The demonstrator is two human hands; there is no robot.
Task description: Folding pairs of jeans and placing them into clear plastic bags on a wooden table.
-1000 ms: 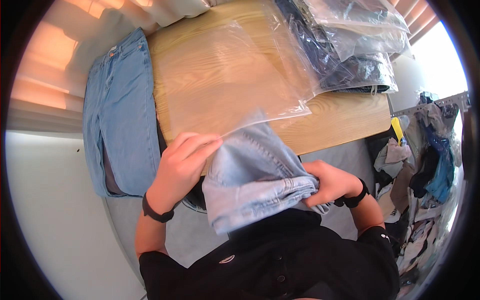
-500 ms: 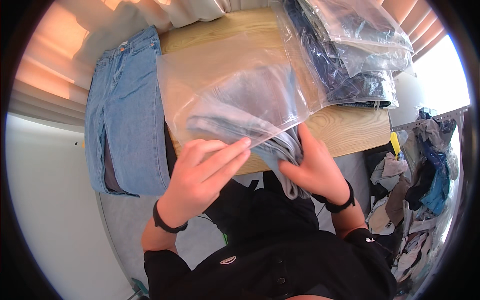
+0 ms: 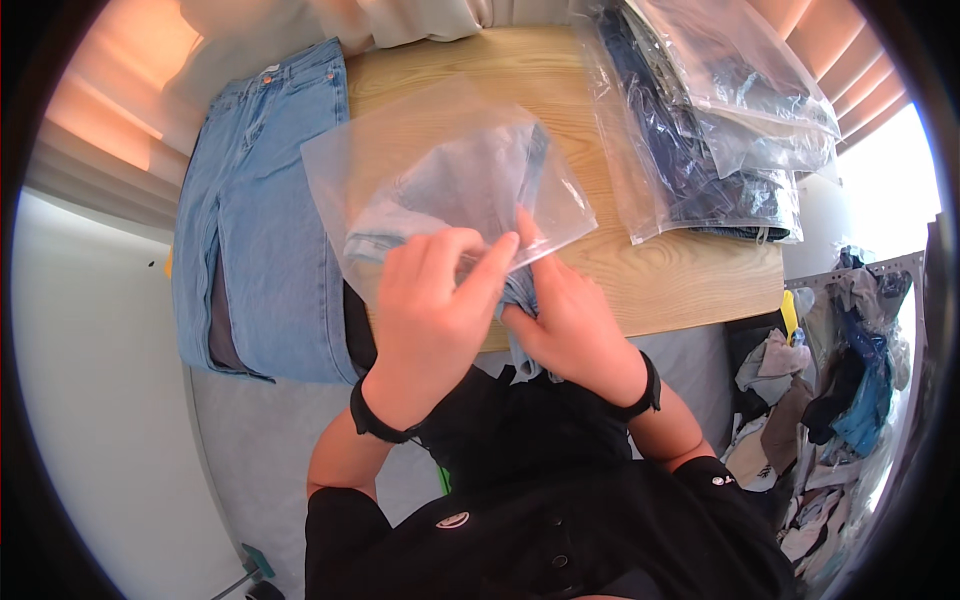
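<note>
A pair of folded light-blue jeans lies mostly inside a clear plastic bag, spread over the table's near half. Its loose end sticks out of the bag's mouth toward my body. My left hand is closed on the near edge of the bag, thumb and fingers at its mouth. With my right hand I grip the jeans at that mouth, the thumb beneath and the fingers partly under the film. Behind the hands, part of the bag's opening is hidden.
Another pair of blue jeans lies flat along the table's left side. A stack of bagged garments sits at the far right of the wooden table. Heaped clothes fill the area right of the table, and curtains hang behind.
Both hands, the bag and the jeans have shifted left. My right hand has come closer to my left, its fingers now reaching under the bag's film. Less of the jeans shows outside.
</note>
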